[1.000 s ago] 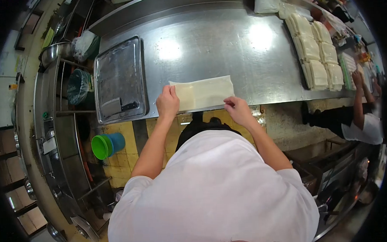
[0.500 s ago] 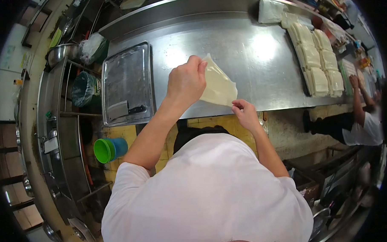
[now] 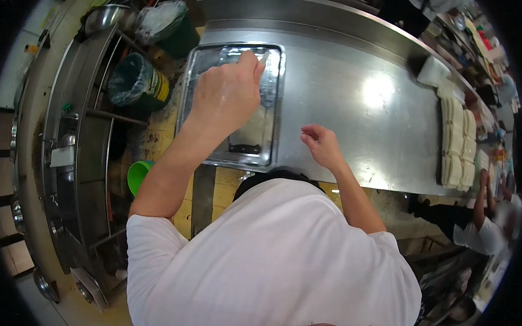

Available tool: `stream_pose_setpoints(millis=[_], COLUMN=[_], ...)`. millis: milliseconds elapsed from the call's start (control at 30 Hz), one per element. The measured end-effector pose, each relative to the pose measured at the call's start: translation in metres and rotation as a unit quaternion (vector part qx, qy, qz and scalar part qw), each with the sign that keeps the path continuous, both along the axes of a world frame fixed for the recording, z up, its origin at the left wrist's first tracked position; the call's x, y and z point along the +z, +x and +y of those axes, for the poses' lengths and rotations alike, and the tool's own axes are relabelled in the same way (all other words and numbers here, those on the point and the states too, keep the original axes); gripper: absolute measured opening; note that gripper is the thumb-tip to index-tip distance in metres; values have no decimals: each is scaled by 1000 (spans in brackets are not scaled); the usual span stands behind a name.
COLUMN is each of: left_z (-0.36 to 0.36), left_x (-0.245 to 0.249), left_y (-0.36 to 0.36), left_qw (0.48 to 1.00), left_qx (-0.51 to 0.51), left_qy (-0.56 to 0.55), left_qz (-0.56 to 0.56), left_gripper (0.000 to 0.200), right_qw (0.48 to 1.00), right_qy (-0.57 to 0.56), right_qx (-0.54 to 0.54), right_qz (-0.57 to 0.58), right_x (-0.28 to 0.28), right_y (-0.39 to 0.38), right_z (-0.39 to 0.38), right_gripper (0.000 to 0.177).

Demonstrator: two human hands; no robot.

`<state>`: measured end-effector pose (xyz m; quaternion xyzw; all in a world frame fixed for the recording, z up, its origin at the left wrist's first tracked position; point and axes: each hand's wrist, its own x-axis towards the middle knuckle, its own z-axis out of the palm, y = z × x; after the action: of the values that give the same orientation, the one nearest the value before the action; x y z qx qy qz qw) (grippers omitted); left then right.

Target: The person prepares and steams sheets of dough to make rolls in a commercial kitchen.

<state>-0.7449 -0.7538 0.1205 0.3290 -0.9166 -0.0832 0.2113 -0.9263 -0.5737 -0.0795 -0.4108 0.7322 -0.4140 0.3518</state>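
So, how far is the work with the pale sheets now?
Stacks of pale sheets already stand at the right end of the table. The left hand holds another sheet over the tray; the right hand looks empty. That sheet seems not yet laid flat; how many remain, I cannot tell.

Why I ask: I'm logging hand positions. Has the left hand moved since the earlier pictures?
Yes. Against the tray, the left hand has moved left, from beside it to over it.

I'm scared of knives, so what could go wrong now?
The knife handle is in the tray, near the left hand. Fingers might get cut there; I can't see the blade. Only that hand pinches the pale sheet, so it might fold or tear.
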Motion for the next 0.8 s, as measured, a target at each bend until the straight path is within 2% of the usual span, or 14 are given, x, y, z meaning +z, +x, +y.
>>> stream_pose_setpoints(millis=[167,267,400,467,500,533,567,600,667,700,733,767,800], left_z=[-59,-75,-75,-69,-67,-65,-60,-56,-57,-59,-61,-72,-87], left_x=[-22,-42,-91,-118,-132,-147,-168,-188,-194,-187,-183,-189,-200], left_y=[36,37,15,-7,-20,-31,-41,-50,-54,-51,-46,-38,-26], left_qw=[997,996,990,987,983,979,979,974,968,964,959,958,952], left_qx=[-3,-8,-70,-94,-100,-107,-104,-111,-118,-117,-115,-52,10], left_qy=[-49,-33,73,102,131,158,159,180,200,210,220,258,294], left_qz=[-51,-83,-96,-78,-76,-75,-75,-87,-99,-116,-133,-111,-90], left_gripper=[20,21,17,19,21,23,23,25,27,27,27,27,27], right_qw=[998,999,1000,994,995,957,881,881,757,756,766,775,773], right_qy=[-18,20,9,4,7,9,12,12,-7,-5,6,17,17], right_qx=[52,25,-17,-56,-50,-71,-92,-90,-143,-143,-152,-162,-163], right_qz=[8,-21,1,-91,-89,-282,-464,-464,-638,-639,-624,-610,-613], right_x=[12,30,13,-12,-19,-25,-30,-33,-37,-44,-51,-59,-63], right_y=[50,62,51,34,26,20,18,20,21,19,18,17,17], right_z=[-81,-104,-108,-112,-117,-122,-127,-132,-142,-145,-147,-147,-146], right_gripper=[30,31,29,38,38,46,55,55,66,66,58,51,51])
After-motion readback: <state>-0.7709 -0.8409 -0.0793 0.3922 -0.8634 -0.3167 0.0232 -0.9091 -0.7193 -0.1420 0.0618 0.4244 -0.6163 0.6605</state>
